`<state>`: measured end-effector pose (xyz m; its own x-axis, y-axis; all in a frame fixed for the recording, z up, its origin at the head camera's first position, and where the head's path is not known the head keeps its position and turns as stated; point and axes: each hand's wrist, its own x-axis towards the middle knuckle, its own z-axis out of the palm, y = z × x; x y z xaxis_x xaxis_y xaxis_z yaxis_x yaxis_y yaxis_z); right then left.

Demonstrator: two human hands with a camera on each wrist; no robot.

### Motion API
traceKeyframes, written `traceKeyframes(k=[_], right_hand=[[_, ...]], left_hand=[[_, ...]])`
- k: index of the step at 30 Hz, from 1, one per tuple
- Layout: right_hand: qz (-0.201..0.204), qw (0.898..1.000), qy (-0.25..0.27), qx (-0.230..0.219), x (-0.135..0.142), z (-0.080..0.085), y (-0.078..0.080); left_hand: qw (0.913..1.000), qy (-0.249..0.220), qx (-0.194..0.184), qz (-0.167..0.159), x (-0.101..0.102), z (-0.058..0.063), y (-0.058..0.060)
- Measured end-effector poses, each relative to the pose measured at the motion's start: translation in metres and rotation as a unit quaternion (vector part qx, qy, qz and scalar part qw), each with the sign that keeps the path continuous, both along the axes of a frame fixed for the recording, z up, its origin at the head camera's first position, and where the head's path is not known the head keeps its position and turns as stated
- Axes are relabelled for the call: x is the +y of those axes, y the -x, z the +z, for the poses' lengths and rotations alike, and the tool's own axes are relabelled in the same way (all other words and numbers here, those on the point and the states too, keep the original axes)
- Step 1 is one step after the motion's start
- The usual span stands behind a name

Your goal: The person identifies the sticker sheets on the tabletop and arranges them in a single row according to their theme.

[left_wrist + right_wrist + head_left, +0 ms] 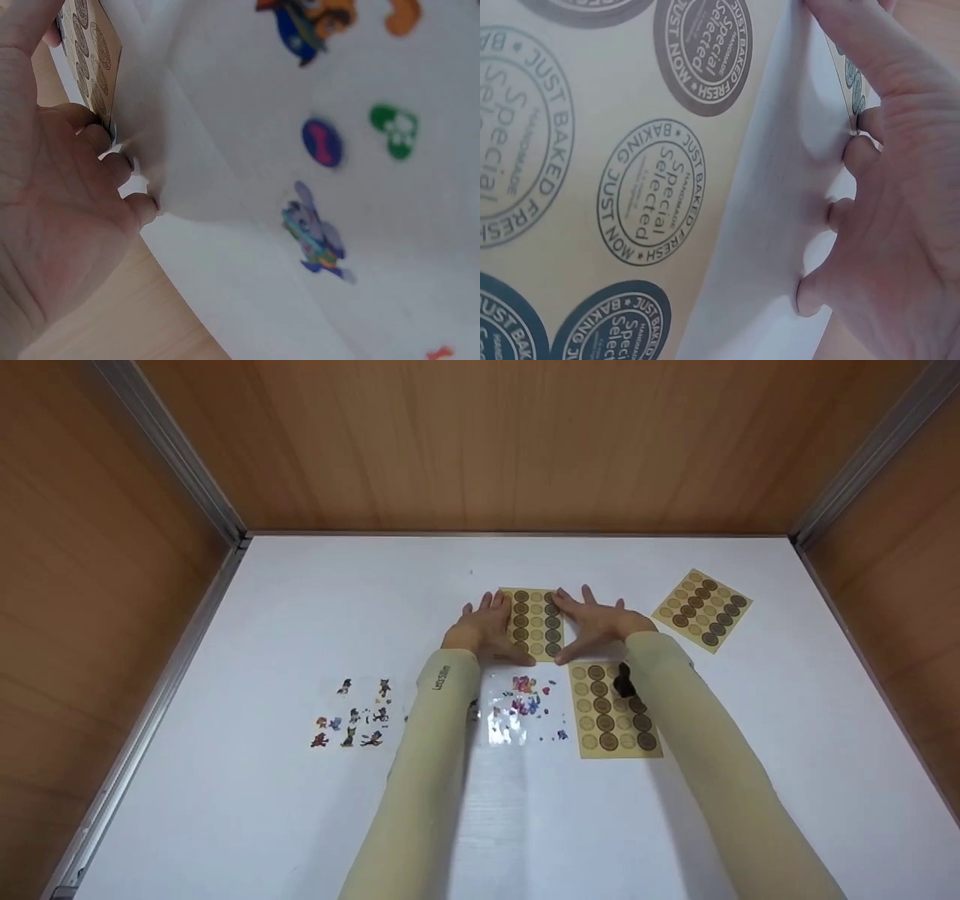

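Observation:
A kraft-coloured sheet of round stickers [536,624] lies on the white table between both hands. My left hand [484,628] touches its left edge, fingers spread, with the thumb near the lower edge. On the opposite side my right hand [598,624] touches the right edge, its fingers spread too. In the left wrist view, the left hand [67,202] has its fingertips down beside the sticker sheet [94,64]. The right wrist view has the right hand [907,165] with fingertips resting on the table, and a nearer sheet [727,142] of "Special Selected" round stickers.
Below the right forearm lies a second round-sticker sheet [600,720], with a black object [624,682] over it. A third sheet [703,609] lies tilted at the right. Clear sheets of cartoon stickers [356,716] and colourful small stickers [525,705] lie nearer. Wooden walls [517,450] surround the table.

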<state>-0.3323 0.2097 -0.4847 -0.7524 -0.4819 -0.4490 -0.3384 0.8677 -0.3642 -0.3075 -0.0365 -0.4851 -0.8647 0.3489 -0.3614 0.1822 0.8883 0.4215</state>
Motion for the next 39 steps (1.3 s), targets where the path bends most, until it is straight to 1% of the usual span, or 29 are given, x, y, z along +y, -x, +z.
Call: traceKeyframes(k=[6,13,18,25,35,39], right_hand=[[-0.003,1.000,0.006,0.000,0.0011,0.0001,0.0004],[0.001,1.000,-0.003,0.003,0.0030,0.0002,0.0012],[-0.002,1.000,-0.007,0.004,0.0022,0.0010,0.0007],[-0.005,1.000,-0.008,0.000,0.0002,0.0018,-0.0014],[-0.012,1.000,-0.003,0.000,-0.0020,0.0011,-0.0012],[-0.005,1.000,-0.012,0.001,0.0009,0.0006,0.0001]], left_hand=[[0.9999,-0.004,-0.006,0.009,0.0005,0.0006,-0.0003],[0.9999,-0.002,-0.010,0.000,0.0015,0.0002,0.0007],[1.0000,-0.004,-0.004,0.006,0.0012,0.0005,-0.0002],[0.9999,-0.006,-0.009,0.013,0.0000,0.0007,-0.0008],[0.9997,-0.016,-0.008,0.014,-0.0010,0.0003,-0.0017],[0.9999,-0.010,-0.005,0.002,0.0011,0.0000,-0.0020]])
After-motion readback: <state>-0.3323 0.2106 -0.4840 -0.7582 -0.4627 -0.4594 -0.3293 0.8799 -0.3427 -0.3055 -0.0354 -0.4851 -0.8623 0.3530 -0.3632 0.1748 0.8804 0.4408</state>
